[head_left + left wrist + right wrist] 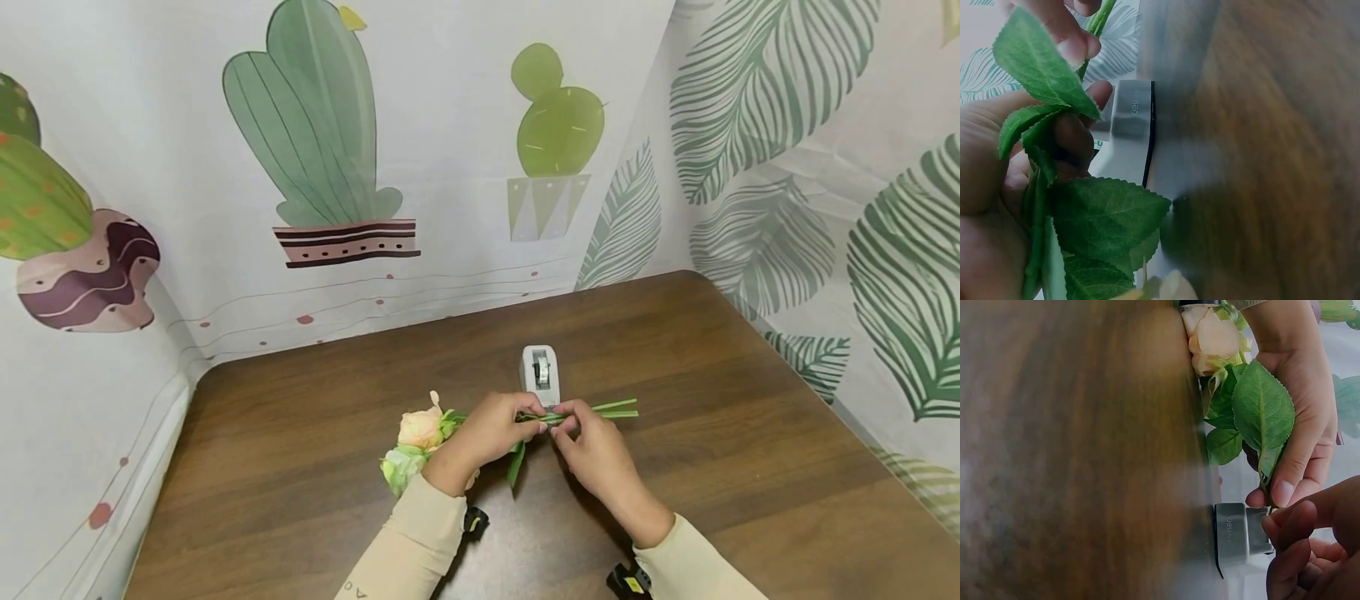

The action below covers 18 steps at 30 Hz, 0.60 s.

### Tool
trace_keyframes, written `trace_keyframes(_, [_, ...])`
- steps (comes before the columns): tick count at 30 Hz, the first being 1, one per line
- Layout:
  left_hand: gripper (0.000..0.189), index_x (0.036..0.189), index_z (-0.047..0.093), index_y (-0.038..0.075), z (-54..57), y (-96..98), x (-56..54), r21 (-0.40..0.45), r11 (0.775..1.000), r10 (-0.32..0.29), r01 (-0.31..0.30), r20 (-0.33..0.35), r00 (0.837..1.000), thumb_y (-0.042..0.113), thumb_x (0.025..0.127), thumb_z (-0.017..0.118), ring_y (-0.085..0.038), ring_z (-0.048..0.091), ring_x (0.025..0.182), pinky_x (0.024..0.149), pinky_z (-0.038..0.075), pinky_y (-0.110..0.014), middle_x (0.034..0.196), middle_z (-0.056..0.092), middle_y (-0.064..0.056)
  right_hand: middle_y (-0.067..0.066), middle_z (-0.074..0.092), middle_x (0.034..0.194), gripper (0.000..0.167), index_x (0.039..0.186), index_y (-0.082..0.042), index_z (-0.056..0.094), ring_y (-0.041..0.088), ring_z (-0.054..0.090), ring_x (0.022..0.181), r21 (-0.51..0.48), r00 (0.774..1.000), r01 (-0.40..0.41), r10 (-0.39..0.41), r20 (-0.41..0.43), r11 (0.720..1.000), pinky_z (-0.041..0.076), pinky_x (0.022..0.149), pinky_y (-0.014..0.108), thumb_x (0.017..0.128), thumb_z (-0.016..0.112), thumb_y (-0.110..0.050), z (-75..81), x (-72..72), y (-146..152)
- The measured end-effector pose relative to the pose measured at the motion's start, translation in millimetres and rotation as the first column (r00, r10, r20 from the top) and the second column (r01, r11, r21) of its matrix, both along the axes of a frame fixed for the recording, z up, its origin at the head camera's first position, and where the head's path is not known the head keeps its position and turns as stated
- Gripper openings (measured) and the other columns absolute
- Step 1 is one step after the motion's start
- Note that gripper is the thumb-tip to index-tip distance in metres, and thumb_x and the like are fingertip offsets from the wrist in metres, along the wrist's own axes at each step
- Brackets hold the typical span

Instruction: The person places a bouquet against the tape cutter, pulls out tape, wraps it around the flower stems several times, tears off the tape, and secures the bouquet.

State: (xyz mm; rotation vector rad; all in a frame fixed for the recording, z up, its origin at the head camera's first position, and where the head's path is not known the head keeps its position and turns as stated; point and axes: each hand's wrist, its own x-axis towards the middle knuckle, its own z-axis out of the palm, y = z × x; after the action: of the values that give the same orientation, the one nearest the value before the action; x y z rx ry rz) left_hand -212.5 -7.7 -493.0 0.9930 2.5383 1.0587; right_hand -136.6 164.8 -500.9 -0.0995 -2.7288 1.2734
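Observation:
A bunch of artificial flowers lies sideways across the front of a tape dispenser (553, 382). Its peach bloom (420, 428) and pale green bloom (402, 465) are on the left, partly behind the left forearm. My left hand (491, 429) grips the gathered green stems (617, 412) just below the leaves (1107, 212). Close beside it, my right hand (600, 454) pinches at the same stems with thumb and fingertips, the stem ends sticking out past it to the right. Whether a strip of tape lies between the fingertips I cannot tell. In the right wrist view, both hands' fingertips are beside the dispenser (1232, 540).
The brown wooden table (735, 400) extends around the hands. Behind it hangs a white cloth (457, 208) printed with cacti and leaves. Black wrist cameras sit under the left cuff (475, 522) and the right cuff (628, 582).

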Motion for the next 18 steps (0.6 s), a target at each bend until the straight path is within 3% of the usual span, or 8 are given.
trace_keyframes(8, [0.005,0.099,0.073,0.018,2.0,1.1,1.6,0.014,1.000,-0.001,0.001,0.011,1.000,0.019,0.096,0.070,-0.006,0.065,0.088,0.076,0.051,-0.021,0.103,0.077,0.001,0.001,0.074,0.082,0.019,0.105,-0.009,0.069,0.004,0.053,0.059,0.118,0.993,0.027,-0.013,-0.116,0.993,0.044,0.056,0.024,0.087,0.075,-0.009,1.3,0.5,0.2])
trace_keyframes(18, [0.005,0.099,0.073,0.018,3.2,1.3,1.9,0.024,1.000,0.010,-0.012,0.051,0.999,0.021,0.095,0.070,-0.002,0.061,0.082,0.072,0.050,-0.019,0.101,0.077,0.002,-0.001,0.071,0.080,0.016,0.101,-0.009,0.070,0.004,0.054,0.060,0.199,0.988,0.022,0.009,-0.155,0.980,0.044,0.058,0.024,0.086,0.075,-0.009,3.8,-2.0,0.6])
